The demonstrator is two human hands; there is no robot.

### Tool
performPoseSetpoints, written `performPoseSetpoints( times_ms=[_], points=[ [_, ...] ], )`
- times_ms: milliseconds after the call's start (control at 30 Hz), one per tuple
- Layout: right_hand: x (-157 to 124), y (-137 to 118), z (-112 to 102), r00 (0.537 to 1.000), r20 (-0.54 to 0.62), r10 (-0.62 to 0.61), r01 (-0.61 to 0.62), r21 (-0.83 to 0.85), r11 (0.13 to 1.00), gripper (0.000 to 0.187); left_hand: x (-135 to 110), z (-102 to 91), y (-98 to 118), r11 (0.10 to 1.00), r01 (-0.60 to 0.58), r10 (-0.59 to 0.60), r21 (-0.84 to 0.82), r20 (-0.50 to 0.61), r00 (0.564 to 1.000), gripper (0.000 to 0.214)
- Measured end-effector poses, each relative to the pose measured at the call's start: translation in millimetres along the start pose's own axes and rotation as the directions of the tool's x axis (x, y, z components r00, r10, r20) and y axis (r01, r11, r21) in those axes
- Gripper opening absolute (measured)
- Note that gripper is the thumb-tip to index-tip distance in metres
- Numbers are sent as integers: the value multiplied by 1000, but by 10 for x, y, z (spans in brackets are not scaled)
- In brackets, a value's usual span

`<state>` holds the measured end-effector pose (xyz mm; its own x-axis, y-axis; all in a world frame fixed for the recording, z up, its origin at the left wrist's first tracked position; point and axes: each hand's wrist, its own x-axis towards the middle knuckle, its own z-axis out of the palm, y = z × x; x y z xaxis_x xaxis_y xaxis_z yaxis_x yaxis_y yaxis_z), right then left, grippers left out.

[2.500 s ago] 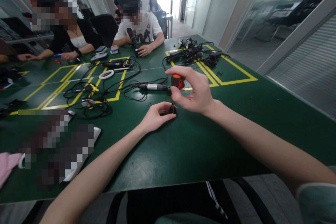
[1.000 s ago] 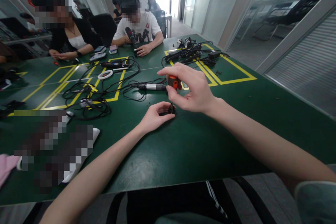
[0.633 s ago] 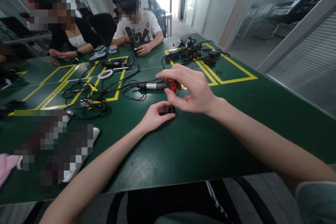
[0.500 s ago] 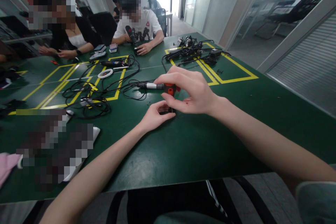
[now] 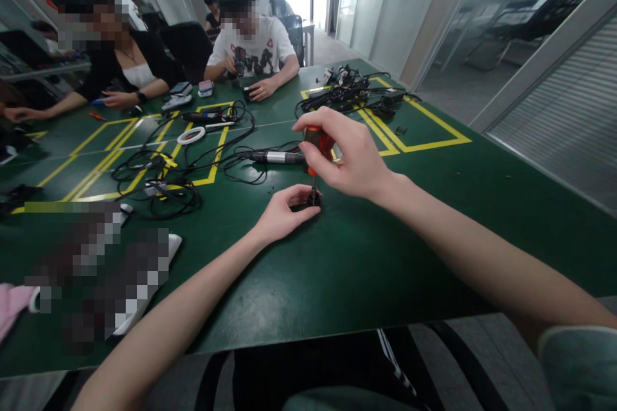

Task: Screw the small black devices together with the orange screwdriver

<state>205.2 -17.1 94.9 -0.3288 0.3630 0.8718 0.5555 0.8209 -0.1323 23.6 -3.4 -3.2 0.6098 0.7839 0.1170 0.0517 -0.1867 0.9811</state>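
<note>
My right hand [image 5: 349,151] grips the red and black handle of a screwdriver [image 5: 313,173], which stands upright with its shaft pointing down. Below it, my left hand [image 5: 286,210] pinches a small black part [image 5: 314,200] against the green table. The fingers hide much of that part, so its kind cannot be made out. The screwdriver's tip meets or lies just at the part. Just behind my hands lies a silver and black cylindrical tool [image 5: 277,158] with a cable.
Tangled black cables [image 5: 178,196] spread over the table's left middle, near a white ring [image 5: 191,135]. At the back right sits a pile of black cabled devices [image 5: 347,96], with small screws [image 5: 400,131] in front. Across the table a person [image 5: 255,45] holds a power drill [image 5: 240,61].
My right hand has risen slightly with the screwdriver, and more of the shaft shows. My left hand stays in place. The person at the left has stretched an arm out sideways.
</note>
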Motion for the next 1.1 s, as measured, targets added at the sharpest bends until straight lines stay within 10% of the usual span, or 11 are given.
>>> performPoseSetpoints(
  times_ms=[1100],
  points=[
    [4, -81, -16, 998, 48, -29, 28, 25, 999, 25, 0, -71, -44, 997, -23, 23, 73, -8, 1000, 37]
  ],
)
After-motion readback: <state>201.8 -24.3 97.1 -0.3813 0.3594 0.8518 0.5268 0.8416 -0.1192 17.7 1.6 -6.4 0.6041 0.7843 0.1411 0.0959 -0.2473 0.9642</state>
